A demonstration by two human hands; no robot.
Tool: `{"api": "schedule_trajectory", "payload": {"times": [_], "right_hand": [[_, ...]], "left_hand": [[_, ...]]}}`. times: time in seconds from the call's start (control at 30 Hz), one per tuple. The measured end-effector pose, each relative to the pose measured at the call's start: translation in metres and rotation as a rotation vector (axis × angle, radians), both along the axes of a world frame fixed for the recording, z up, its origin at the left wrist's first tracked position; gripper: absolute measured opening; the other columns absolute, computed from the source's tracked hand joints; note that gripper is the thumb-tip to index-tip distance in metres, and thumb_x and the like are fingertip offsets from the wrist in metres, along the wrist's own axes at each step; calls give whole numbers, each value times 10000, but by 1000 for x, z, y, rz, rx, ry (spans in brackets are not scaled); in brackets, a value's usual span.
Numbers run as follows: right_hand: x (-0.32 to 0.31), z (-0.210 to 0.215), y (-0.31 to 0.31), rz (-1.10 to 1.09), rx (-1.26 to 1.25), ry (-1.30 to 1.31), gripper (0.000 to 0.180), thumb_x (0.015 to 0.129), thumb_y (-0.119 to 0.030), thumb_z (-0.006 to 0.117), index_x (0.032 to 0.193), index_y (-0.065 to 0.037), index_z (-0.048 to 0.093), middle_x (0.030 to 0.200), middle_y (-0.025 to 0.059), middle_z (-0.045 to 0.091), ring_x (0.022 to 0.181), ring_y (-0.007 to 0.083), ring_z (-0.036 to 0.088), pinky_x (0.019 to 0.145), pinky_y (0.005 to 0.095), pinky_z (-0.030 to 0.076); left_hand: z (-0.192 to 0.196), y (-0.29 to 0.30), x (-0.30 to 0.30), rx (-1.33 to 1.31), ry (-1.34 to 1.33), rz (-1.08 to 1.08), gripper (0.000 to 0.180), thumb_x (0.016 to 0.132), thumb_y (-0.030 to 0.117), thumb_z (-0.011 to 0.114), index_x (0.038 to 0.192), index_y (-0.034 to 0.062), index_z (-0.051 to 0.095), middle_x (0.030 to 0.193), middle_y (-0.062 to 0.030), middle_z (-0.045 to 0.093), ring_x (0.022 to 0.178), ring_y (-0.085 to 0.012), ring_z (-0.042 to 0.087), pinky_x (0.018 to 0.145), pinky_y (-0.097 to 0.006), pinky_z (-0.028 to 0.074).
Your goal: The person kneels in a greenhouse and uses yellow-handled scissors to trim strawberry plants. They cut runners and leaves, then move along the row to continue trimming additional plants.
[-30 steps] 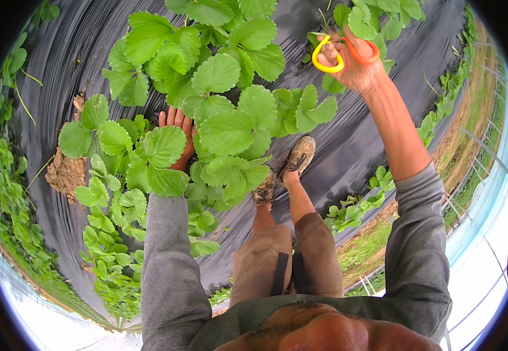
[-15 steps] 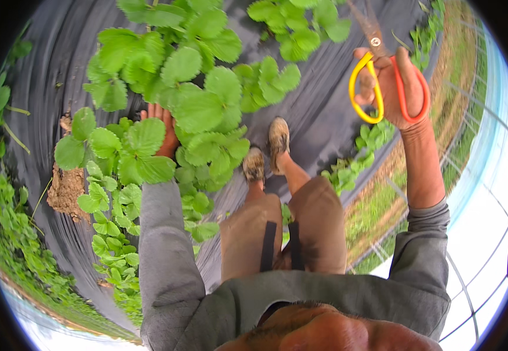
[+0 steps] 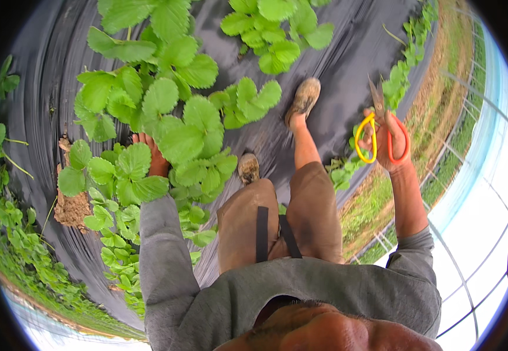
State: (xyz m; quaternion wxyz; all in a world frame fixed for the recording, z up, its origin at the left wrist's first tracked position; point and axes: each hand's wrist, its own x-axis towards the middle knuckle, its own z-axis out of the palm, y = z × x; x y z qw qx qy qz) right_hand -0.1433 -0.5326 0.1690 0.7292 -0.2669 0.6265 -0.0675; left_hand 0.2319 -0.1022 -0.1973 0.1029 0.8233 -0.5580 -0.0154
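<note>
My left hand point(image 3: 158, 161) reaches in among the leaves of a strawberry plant point(image 3: 181, 137), low over the black plastic sheet. Leaves cover part of it; the fingers that show are stretched out, and I see nothing held in them. Out to the right, my right hand point(image 3: 385, 143) is closed on a pair of scissors point(image 3: 378, 104). One handle loop is yellow, the other red. The scissor blades point away from me, slightly parted, beside a row of green plants.
Black plastic sheet point(image 3: 254, 99) covers the bed under my shoes point(image 3: 305, 96). Another strawberry plant point(image 3: 277, 35) grows ahead. Brown soil point(image 3: 71, 207) lies on the sheet at the left. Green rows point(image 3: 26, 257) line the far left; a grassy strip point(image 3: 435, 99) runs along the right.
My right foot has stepped forward. My right hand has come lower and closer with the scissors. My left hand stays among the leaves, and the plants have shifted slightly in view.
</note>
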Motion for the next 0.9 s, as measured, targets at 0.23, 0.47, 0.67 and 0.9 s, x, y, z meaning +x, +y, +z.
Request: {"api": "schedule_trajectory", "payload": {"times": [0.23,0.47,0.67,0.9], "right_hand": [[21,-59,-78,39,-28,-5,500,1040,-462,476,1246,-10,536,802,34,593,683,159,590,725,350,592],[24,-88,-141,207,-80,-17,472,1052,-412,459,1293,-9,510,810,46,582,725,178,584,727,346,521],[29,-108,-177,188,-260,-76,479,1053,-402,452,1308,-1,512,813,42,570,722,156,547,704,328,481],[47,-156,-200,155,-365,-392,497,1048,-437,455,1281,-5,535,819,31,538,708,146,524,710,315,474]], "left_hand": [[3,2,14,142,21,165,554,913,379,612,1410,145,540,1426,-167,519,1348,-404,425,1156,-512,314],[-5,0,-22,239,155,235,534,911,342,616,1397,134,548,1405,-167,534,1326,-388,447,1137,-491,335],[-9,-17,-11,266,211,211,518,909,311,619,1387,124,554,1387,-166,548,1308,-375,465,1122,-472,354],[-15,-25,13,335,212,133,499,906,275,622,1374,112,561,1365,-166,564,1287,-360,487,1103,-451,375]]}}
